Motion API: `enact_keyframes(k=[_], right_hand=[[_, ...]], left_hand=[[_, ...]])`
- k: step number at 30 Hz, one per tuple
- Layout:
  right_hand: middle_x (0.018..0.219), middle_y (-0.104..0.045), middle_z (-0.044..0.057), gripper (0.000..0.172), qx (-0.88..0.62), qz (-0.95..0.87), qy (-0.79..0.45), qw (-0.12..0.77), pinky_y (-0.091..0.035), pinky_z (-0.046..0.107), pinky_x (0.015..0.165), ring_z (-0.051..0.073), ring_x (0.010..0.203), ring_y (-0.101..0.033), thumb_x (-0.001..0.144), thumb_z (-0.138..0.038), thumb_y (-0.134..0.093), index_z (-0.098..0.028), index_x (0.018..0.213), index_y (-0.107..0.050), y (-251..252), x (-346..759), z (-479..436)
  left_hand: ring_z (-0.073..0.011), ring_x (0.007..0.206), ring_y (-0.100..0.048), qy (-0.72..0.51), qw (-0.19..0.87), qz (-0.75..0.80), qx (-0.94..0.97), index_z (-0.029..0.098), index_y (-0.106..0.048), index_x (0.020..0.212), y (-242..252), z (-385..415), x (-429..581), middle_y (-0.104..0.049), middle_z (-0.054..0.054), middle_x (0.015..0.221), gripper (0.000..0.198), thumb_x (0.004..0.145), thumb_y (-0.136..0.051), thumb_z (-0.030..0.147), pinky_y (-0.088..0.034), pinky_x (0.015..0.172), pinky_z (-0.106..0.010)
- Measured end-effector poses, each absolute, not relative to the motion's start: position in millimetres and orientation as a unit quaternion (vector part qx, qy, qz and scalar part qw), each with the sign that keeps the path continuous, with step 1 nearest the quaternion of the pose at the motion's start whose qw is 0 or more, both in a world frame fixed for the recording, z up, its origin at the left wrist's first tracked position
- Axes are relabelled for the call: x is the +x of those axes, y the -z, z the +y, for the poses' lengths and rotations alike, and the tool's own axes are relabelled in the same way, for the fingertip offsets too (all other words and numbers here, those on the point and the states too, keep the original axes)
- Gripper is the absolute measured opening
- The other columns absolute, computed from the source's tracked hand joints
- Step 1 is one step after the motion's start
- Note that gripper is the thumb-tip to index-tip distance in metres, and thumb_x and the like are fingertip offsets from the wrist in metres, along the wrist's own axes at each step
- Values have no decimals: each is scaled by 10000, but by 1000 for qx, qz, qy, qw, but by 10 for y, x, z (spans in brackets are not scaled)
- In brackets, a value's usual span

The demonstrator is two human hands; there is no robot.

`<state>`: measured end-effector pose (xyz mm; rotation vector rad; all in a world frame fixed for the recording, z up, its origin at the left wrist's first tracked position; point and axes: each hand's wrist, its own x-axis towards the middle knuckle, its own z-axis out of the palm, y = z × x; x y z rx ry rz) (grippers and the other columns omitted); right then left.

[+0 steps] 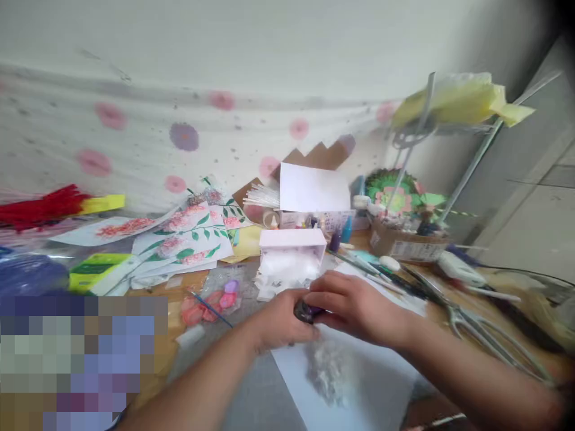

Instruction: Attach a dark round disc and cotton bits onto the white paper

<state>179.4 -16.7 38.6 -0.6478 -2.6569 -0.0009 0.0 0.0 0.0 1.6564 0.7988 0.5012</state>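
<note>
1. Fingers of my left hand [282,320] were curled around a small dark purple object [304,311], its details lost to blur.
2. With my right hand [359,305] I closed over it from the other side, fingers bent and pinching its purple end, so both hands met at it.
3. I held it above the table [173,308], over the far part of a white sheet [377,377].
4. On that sheet, just below my hands, lay a blurred clump of white fluff [330,371].
5. Under the sheet was a grey mat [251,392].
6. Just beyond my fingers stood a white box [293,239], crumpled white material [287,269] at its front and a purple bottle [335,241] near its right side.
7. To my left lay some coral-pink pieces [193,308] and, farther back, flower drawings [193,236].
8. To my right rested large scissors [453,308], with a cardboard box [386,241] behind them.
9. Farthest off hung a white cloth [242,149] with pink and purple flowers.
</note>
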Motion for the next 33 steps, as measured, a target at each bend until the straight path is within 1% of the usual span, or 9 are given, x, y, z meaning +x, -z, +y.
enact_keyframes(k=[3,6,10,13,17,21,24,29,33], right_hand=[[953,-559,61,202,-264,-946,25,188,-409,266,742,162,845,-485,870,-222,-525,-172,1057,-582,-379,1778,-151],[907,-561,65,190,-288,-935,51,200,-407,256,708,159,814,-494,860,-191,-522,-184,1038,-591,-354,1767,-143],[844,-554,75,187,-299,-927,48,223,-411,235,679,146,777,-511,854,-128,-477,-156,992,-599,-324,1780,-139],[828,-553,64,179,-301,-922,10,242,-417,229,667,135,746,-514,824,-88,-483,-139,949,-601,-331,1820,-128],[861,-557,56,160,-304,-913,-50,268,-428,223,688,124,760,-521,812,-68,-495,-134,917,-597,-373,1875,-115],[898,-558,45,236,-305,-911,-91,261,-433,220,712,119,791,-525,777,-41,-523,-153,972,-593,-408,1854,-149],[905,-552,30,288,-310,-906,-116,265,-439,216,706,114,787,-526,737,-59,-583,-172,1001,-579,-402,1807,-181],[826,-530,10,209,-350,-878,-122,304,-434,197,632,86,681,-508,704,-33,-588,-156,874,-576,-318,1756,-163],[893,-537,14,301,-355,-871,-124,317,-451,202,668,90,729,-528,729,-12,-552,-194,964,-596,-248,1731,-121]], left_hand=[[-65,480,-380,-228,540,346,733,167,-521,806,33,-3,-10,-405,63,591,218,588,-523,145,-306,405,-178],[-73,530,-377,-237,499,360,752,167,-497,744,73,18,-13,-406,52,614,146,601,-509,141,-297,436,-182],[-84,559,-381,-238,451,379,772,173,-517,760,121,61,-15,-427,47,634,142,622,-496,145,-303,471,-193],[-91,581,-393,-243,419,390,783,173,-535,764,132,74,-21,-446,45,647,147,621,-514,149,-312,498,-195],[-91,568,-403,-244,415,396,782,173,-529,752,132,65,-29,-453,46,639,120,633,-519,164,-303,488,-191],[-101,572,-429,-255,388,398,791,177,-561,768,159,66,-24,-490,40,640,143,635,-513,160,-328,513,-200],[-113,592,-455,-274,359,400,798,177,-574,763,174,78,-12,-523,32,646,151,631,-508,151,-346,542,-210],[-114,578,-468,-289,318,439,789,184,-532,685,146,78,12,-534,35,613,65,631,-505,160,-325,505,-205],[-128,612,-513,-296,282,467,784,197,-564,727,125,64,23,-593,20,664,99,641,-519,177,-340,523,-211]])
